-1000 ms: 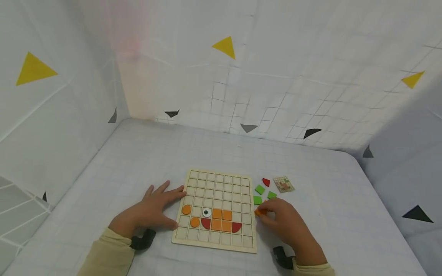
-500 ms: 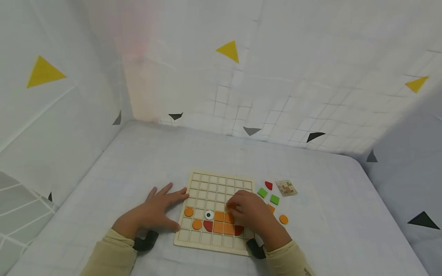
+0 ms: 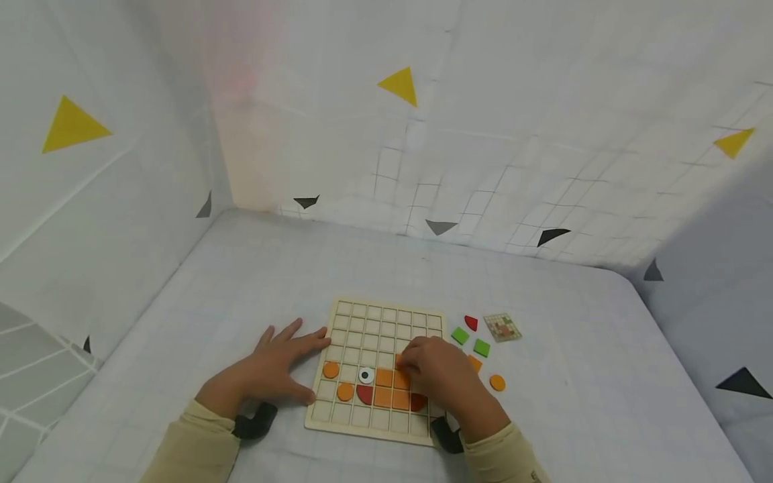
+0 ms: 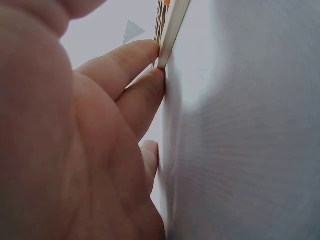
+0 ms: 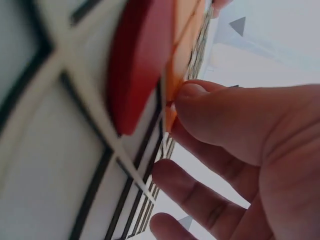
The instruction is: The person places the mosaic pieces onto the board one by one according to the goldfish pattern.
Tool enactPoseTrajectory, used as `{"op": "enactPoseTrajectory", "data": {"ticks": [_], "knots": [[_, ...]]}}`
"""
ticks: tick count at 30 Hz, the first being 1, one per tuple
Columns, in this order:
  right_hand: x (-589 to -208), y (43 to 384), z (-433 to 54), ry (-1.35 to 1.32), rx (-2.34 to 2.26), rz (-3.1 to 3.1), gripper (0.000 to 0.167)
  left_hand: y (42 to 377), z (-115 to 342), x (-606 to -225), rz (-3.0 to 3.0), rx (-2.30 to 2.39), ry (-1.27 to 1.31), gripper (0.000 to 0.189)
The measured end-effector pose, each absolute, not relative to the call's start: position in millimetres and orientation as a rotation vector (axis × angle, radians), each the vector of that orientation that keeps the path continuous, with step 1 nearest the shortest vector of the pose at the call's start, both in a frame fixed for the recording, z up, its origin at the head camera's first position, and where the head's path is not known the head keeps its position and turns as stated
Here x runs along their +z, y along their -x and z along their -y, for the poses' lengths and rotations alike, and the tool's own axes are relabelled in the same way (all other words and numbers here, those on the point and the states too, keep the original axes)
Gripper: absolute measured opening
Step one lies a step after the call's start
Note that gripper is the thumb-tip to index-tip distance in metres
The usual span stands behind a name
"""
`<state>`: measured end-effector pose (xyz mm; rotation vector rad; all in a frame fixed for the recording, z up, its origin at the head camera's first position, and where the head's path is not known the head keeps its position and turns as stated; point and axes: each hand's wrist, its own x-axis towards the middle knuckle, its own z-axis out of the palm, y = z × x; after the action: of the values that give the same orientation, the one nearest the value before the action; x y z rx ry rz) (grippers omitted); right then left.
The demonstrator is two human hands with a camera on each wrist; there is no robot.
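Note:
In the head view, my left hand (image 3: 266, 372) lies with fingers spread beside the wooden grid board (image 3: 356, 322). Its fingertips and thumb touch the board's left edge; the left wrist view shows two fingertips against that side. My right hand (image 3: 443, 372) is over the board's right half. Thumb and index finger pinch an orange tile (image 5: 170, 119) at a cell just above the orange squares (image 3: 383, 378). On the board are also a white eye piece (image 3: 366, 376), orange discs (image 3: 331, 369) and red quarter-round pieces (image 3: 364, 394), one partly covered by my right hand.
Right of the board lie a red quarter-round (image 3: 471, 323), green tiles (image 3: 460, 335), a partly hidden orange tile (image 3: 474, 363) and an orange disc (image 3: 498, 383). A small pattern card (image 3: 502, 327) lies beyond them. White cloth walls (image 3: 326, 147) surround the table.
My right hand has moved left from the loose pieces onto the board with the orange tile, and has lowered it at a cell in the last half second. My left hand stays at the edge.

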<state>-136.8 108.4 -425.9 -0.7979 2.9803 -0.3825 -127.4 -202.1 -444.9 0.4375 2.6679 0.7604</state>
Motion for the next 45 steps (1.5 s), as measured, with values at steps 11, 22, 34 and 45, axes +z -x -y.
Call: {"op": "enactPoseTrajectory", "data": {"ticks": [11, 22, 34, 45], "knots": [[-426, 116, -138, 0.538, -0.504, -3.125, 0.033, 126, 203, -446, -2.679, 0.726, -0.432, 0.096], [-419, 112, -189, 0.201, -0.588, -3.165, 0.052, 126, 202, -446, -2.681, 0.730, -0.420, 0.097], [-424, 116, -225, -0.125, -0.551, -2.934, 0.061, 125, 201, -442, -2.679, 0.743, -0.440, 0.096], [-436, 120, -223, -0.215, -0.605, -2.802, 0.047, 126, 199, -441, -2.677, 0.735, -0.431, 0.096]]}}
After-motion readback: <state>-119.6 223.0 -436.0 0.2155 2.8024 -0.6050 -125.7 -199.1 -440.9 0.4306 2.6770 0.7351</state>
